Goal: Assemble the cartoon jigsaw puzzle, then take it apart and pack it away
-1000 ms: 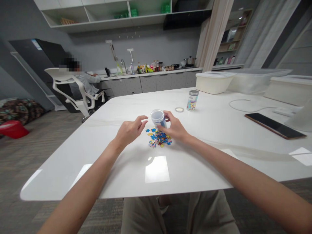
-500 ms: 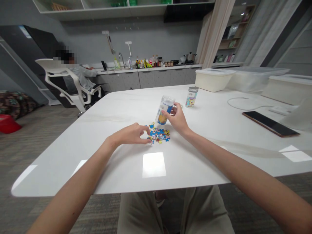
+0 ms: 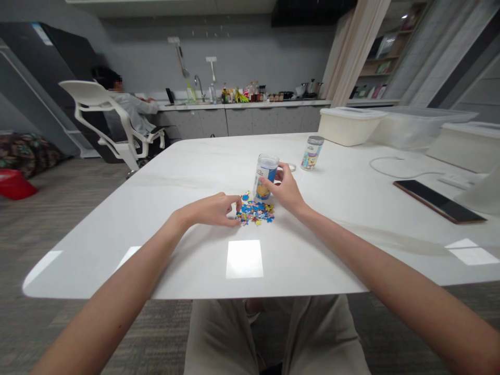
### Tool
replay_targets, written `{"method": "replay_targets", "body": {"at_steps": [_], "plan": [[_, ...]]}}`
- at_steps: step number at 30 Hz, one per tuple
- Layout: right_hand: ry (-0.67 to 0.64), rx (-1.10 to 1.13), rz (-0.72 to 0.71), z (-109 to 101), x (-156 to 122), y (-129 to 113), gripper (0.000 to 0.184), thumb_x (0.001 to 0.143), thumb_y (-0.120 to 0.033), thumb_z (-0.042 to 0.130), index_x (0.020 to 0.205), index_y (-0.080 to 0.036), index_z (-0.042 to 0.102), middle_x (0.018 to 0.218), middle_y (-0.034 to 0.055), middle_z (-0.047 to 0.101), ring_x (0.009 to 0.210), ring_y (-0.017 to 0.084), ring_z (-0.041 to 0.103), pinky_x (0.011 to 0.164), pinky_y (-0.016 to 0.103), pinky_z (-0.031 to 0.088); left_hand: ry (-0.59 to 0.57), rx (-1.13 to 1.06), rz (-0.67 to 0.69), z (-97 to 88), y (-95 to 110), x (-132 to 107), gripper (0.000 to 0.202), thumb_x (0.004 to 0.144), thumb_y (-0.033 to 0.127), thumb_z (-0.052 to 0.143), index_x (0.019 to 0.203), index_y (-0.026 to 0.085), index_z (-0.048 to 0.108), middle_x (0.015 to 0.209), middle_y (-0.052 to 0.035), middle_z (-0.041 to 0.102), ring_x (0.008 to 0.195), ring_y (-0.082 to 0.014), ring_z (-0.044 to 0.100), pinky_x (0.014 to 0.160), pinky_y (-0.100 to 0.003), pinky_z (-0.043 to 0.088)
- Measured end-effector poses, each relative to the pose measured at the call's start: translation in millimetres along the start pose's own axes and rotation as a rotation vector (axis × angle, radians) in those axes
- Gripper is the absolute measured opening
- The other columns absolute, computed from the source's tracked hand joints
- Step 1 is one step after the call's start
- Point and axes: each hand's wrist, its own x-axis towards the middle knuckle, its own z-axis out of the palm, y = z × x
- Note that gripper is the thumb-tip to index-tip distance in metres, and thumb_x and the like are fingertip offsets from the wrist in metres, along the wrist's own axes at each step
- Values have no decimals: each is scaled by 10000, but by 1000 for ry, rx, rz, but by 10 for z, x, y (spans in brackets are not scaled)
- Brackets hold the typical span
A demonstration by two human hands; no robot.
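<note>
A small heap of colourful puzzle pieces (image 3: 255, 212) lies on the white table (image 3: 219, 166). My left hand (image 3: 213, 209) rests on the table at the heap's left edge, fingertips pinched together on the pieces. My right hand (image 3: 287, 191) is wrapped round a clear plastic jar (image 3: 265, 174) with a blue and yellow label, which stands upright on the table just behind the heap. The jar's mouth has no lid on it.
A second jar (image 3: 312, 153) with a lid stands further back, a loose round lid (image 3: 291, 167) beside it. A dark phone (image 3: 439, 201), a white cable (image 3: 394, 167) and white storage boxes (image 3: 349, 125) fill the right side. A person sits in a white chair (image 3: 103, 112) far left.
My right hand has turned the jar from tipped over the pieces to upright and set it on the table. My left hand has dropped onto the heap's left edge.
</note>
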Motion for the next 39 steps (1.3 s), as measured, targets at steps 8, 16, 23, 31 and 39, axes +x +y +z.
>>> {"method": "replay_targets", "body": {"at_steps": [8,16,23,31,39], "plan": [[-11,-26,-26,0,-21,-24,522,696,-457,695,1096,-221,457,998,95,678,917,254,638,726,418,542,-3,42,-24,-17,9,6,260,771,424,612,856,180,636,588,39,540,492,-96,451,547,-219,352],[-61,-103,-35,22,-37,35,524,702,-482,689,1101,-224,468,968,77,687,888,248,643,696,404,536,279,65,76,3,-17,28,208,857,340,559,802,164,655,464,86,414,418,-63,362,484,-187,289],[-153,-255,-258,1,-122,-89,529,736,-383,697,1173,-208,457,1072,101,650,961,256,618,770,412,524,901,106,238,19,-71,65,272,849,393,650,708,162,676,452,118,237,398,-43,237,438,-168,238],[-256,-341,-502,-4,-195,-210,505,782,-284,670,1227,-211,443,1171,105,600,1040,259,585,864,420,504,1159,126,234,-11,-15,52,156,880,290,625,857,166,717,480,110,229,417,-47,228,420,-160,236],[-332,-366,-604,-9,-212,-218,518,805,-285,649,1267,-223,424,1163,111,591,1052,269,580,874,436,500,983,126,302,11,-60,64,257,943,300,526,1057,177,720,482,81,419,433,-46,282,433,-139,282]]}}
